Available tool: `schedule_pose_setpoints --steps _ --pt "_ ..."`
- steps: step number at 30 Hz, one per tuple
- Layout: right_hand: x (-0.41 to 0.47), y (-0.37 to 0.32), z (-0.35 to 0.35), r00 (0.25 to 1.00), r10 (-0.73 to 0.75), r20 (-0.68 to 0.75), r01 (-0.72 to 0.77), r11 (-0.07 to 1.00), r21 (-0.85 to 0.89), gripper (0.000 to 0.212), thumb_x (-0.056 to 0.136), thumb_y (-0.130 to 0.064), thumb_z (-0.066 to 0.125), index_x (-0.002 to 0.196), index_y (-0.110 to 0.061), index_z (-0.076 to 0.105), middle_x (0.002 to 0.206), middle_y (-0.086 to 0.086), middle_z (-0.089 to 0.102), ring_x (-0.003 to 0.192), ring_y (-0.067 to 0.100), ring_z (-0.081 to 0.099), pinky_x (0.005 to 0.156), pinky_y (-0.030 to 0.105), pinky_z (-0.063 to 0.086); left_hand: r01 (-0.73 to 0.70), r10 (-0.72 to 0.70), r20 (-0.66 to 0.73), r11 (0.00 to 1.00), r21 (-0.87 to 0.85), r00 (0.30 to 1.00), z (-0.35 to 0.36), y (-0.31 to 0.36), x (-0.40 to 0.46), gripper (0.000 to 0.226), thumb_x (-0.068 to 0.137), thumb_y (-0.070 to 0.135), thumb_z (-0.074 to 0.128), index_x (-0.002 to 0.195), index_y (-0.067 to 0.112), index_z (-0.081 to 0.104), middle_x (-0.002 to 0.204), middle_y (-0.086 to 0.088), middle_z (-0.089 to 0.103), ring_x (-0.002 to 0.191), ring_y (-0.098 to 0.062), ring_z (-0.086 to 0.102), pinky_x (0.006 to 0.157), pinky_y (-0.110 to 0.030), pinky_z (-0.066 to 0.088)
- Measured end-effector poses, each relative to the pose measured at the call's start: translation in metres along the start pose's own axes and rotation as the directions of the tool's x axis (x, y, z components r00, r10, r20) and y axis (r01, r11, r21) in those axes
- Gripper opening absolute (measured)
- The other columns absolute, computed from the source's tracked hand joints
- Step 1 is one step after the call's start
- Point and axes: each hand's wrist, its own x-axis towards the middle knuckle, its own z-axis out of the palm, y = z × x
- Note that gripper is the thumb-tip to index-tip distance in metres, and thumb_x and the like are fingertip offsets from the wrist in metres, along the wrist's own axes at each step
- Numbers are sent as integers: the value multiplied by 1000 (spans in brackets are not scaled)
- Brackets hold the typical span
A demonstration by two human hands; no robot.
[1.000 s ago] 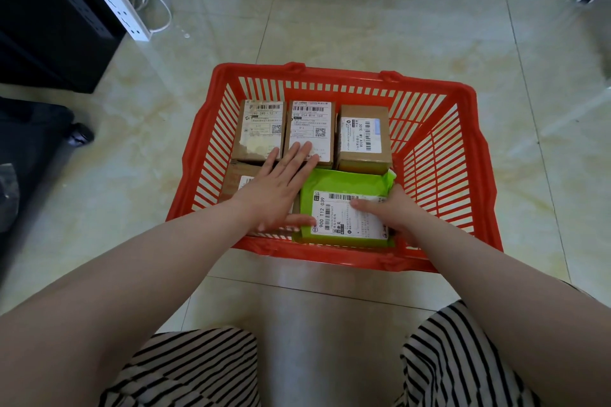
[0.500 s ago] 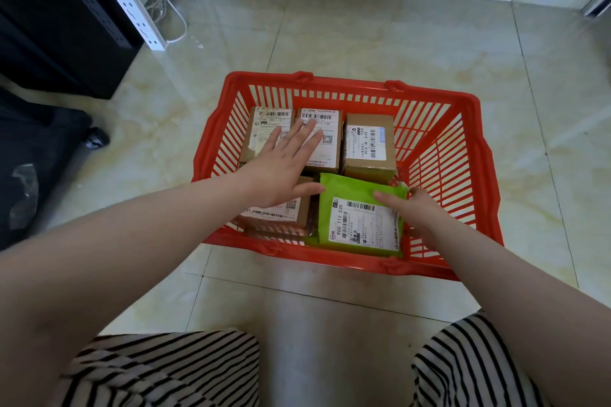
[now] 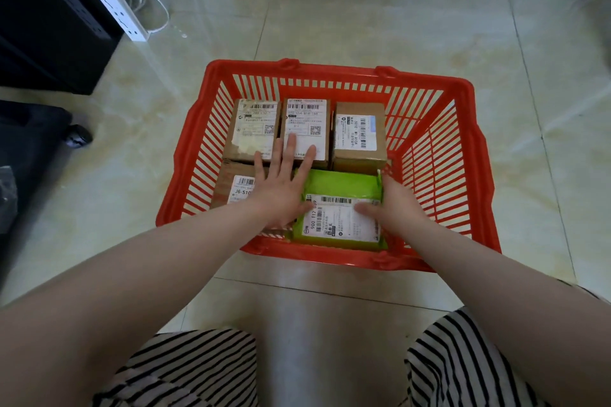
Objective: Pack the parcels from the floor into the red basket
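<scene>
green parcel (image 3: 340,205) flat, lengthwise toward person, red basket (image 3: 469,155)

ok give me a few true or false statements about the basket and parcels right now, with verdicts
1. Three brown boxes stand in a row along the far side of the red basket. True.
2. The green parcel lies on the floor outside the basket. False: it is inside, at the near right.
3. The left hand lies flat with fingers spread over the boxes. True.
4. The right hand is lifting a brown box out. False: it rests on the green parcel's right side, thumb on the white label.
5. The basket lies tipped on its side. False: it sits upright on the tiled floor.
</scene>
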Motion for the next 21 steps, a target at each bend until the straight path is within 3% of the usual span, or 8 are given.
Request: schedule_pose_setpoints --steps 5,8,13,16,21 --pt "9 -4 7 986 128 108 -128 992 -4 69 85 -36 70 141 -13 39 137 11 54 125 30 53 100 34 43 -3 3 13 1000 12 1000 2 0 2 110 88 62 49 137 26 -43 144 -15 -52 133 -36 -46 107 -63 -21" --pt "13 -5 8 985 98 139 -103 994 30 53 90 -32 64 135 -10 47 131 13 58 120 30 56 95 35 46 2 -2 26 1000 18 1000 1 1 2 111 88 59 51 138 24 -42 143 -16 -52 132 -37 -47 109 -65 -20" --pt "13 0 8 981 99 164 -114 990 85 54 89 -32 65 137 -15 45 133 10 58 122 30 55 103 43 46 -11 11 9 1000 13 1000 -1 -1 -1 110 87 62 49 141 25 -40 144 -15 -51 133 -35 -46 111 -64 -17" --pt "15 3 7 981 103 166 -129 979 156 55 85 -32 70 134 -19 48 130 7 61 117 28 59 100 47 49 -41 42 -23 998 50 999 -2 -5 -5 101 89 68 38 143 26 -37 147 -14 -47 136 -33 -42 112 -63 -17" --pt "11 6 2 973 139 183 -193 928 319 61 80 -30 77 132 -21 48 126 4 61 110 24 60 92 39 51 -73 77 -80 996 50 994 -5 -8 -6 91 91 67 29 147 26 -31 151 -13 -42 140 -30 -38 113 -61 -16"
